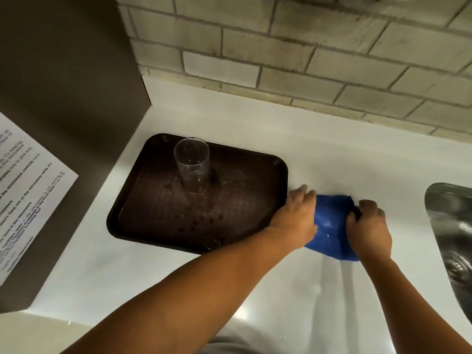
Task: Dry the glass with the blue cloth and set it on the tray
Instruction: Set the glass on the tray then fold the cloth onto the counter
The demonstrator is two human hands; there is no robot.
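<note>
A clear glass [193,166] stands upright on the dark brown tray [245,200], toward its far side, with small droplets on it. The blue cloth [330,226] lies bunched on the white counter just right of the tray. My left hand [297,215] rests on the cloth's left edge, fingers curled over it, beside the tray's right rim. Gripping the cloth's right side is my right hand [367,226]. Neither hand touches the glass.
A steel sink [452,236] opens at the right edge. A dark panel [63,98] with a printed paper notice [25,195] stands left of the tray. A tiled wall [306,60] runs along the back of the white counter [332,154].
</note>
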